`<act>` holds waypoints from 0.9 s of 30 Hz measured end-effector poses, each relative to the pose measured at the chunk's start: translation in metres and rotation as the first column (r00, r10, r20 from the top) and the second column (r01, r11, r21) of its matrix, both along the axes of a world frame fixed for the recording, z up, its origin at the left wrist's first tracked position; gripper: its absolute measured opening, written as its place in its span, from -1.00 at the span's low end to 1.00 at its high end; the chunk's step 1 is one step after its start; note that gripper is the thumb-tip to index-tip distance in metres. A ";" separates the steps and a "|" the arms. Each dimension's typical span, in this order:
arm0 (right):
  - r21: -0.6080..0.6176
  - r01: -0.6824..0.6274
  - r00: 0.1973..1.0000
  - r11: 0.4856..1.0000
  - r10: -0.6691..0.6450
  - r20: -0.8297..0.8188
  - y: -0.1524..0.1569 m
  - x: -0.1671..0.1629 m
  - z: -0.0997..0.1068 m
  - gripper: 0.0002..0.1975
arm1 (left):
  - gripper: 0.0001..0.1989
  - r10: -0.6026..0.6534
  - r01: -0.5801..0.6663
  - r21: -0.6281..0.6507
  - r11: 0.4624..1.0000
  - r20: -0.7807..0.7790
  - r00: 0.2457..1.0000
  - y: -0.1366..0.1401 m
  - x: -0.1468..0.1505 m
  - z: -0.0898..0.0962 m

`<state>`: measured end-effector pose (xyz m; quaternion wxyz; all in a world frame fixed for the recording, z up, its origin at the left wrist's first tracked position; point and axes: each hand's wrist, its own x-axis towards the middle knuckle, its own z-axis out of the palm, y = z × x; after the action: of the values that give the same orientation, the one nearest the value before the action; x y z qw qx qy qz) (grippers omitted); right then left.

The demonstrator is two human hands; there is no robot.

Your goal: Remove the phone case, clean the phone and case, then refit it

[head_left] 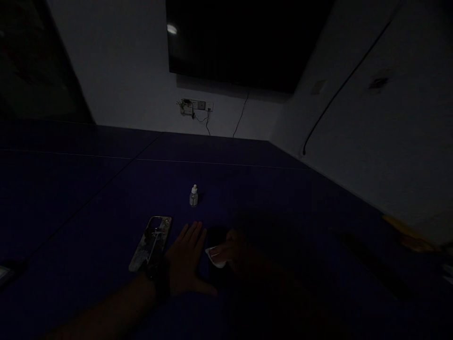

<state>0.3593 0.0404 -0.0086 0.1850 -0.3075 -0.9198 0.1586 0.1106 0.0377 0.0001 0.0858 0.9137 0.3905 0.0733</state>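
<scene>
In dim light, my left hand (184, 262) lies flat with fingers spread on the dark blue surface (116, 203). A dark watch or band circles its wrist. My right hand (235, 250) is closed on a small white cloth or tissue (216, 257), pressed onto a dark, flat object (216, 233) whose kind I cannot make out. Left of my left wrist is a phone case (150, 243) with a patterned back and a camera cutout; whether a phone is inside is unclear. Beyond my fingertips a small dropper-like bottle (193, 196) with a white top stands upright.
A long dark flat thing (375, 264) lies to the right, and a yellow and orange item (408, 233) sits by the right wall. At the far left edge is a device with a lit part (5, 274). A large screen (244, 42) hangs above wall sockets (198, 106) with cables.
</scene>
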 end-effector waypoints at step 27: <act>-0.005 0.059 0.998 0.998 -0.059 -0.010 -0.011 0.023 0.022 -0.54 | 0.36 -0.005 0.004 0.037 0.999 0.019 1.000 0.001 -0.002 -0.004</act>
<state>0.3820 0.0293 0.0133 0.1936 -0.3343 -0.9090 0.1566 0.1088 0.0384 -0.0044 0.0727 0.9152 0.3863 0.0891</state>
